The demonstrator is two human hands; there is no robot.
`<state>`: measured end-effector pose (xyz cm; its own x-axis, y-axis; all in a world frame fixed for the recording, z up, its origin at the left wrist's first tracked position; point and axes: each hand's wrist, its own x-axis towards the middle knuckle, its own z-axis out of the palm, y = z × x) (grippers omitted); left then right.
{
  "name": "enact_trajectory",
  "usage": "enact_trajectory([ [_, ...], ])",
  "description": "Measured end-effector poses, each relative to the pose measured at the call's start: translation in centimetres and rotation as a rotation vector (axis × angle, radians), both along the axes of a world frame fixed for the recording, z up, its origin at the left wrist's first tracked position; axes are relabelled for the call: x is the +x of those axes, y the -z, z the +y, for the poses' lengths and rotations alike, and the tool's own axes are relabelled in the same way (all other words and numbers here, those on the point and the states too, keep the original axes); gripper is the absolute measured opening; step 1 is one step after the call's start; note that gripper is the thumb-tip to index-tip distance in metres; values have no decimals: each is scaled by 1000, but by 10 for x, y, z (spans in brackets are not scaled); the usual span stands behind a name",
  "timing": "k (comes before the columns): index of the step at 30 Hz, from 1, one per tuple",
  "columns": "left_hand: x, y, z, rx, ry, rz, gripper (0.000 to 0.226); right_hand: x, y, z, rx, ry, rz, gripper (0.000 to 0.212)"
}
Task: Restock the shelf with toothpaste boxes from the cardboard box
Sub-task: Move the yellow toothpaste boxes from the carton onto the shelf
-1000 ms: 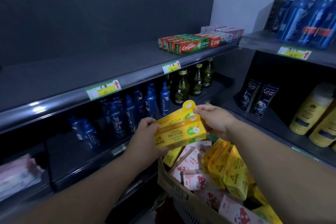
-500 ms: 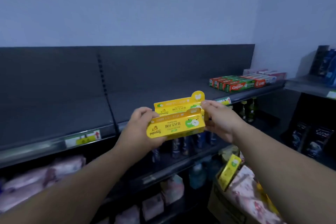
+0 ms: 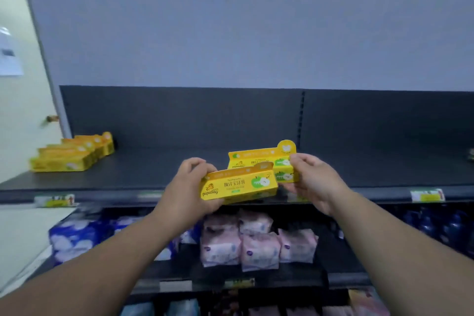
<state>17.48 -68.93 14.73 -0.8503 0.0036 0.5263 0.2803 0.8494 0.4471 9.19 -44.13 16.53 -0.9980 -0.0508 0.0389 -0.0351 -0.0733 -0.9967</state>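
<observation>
Two yellow toothpaste boxes are held in front of the dark top shelf (image 3: 159,169). My left hand (image 3: 188,187) grips the left end of the nearer box (image 3: 239,186). The right end of the farther box (image 3: 259,160), which has a round hang tab, sits in my right hand (image 3: 310,178). The two boxes overlap, the nearer one lower and to the left. A row of several matching yellow boxes (image 3: 73,154) lies at the shelf's far left end. The cardboard box is out of view, except perhaps a corner at the bottom right.
Below the top shelf, a lower shelf holds pink soft packs (image 3: 256,241) in the middle, blue-white packs (image 3: 77,238) at the left and dark blue bottles (image 3: 436,223) at the right. Yellow-green price tags (image 3: 427,195) line the shelf edge. A pale wall stands at the far left.
My view has swung left along the shelf, and both hands carried the two boxes with it. The Colgate boxes and the cardboard box have left the view; the yellow row has appeared.
</observation>
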Motion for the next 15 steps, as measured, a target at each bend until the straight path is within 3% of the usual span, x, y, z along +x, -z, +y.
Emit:
enact_trajectory([
  [15,18,1,-201,11,-493,-51,60,-65,7,-191,64,-138,-27,17],
])
